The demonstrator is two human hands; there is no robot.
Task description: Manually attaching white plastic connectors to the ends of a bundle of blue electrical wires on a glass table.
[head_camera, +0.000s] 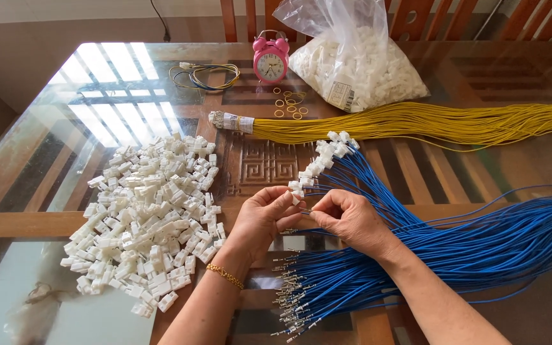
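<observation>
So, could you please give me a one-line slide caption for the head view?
Left hand holds a white connector while right hand brings a blue wire to it, beside a connector pile.

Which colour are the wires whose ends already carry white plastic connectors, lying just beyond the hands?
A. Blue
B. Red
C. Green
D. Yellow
A: the white connectors sit on blue wires; the yellow wire bundle lies apart beyond them, taped at its end.
</observation>
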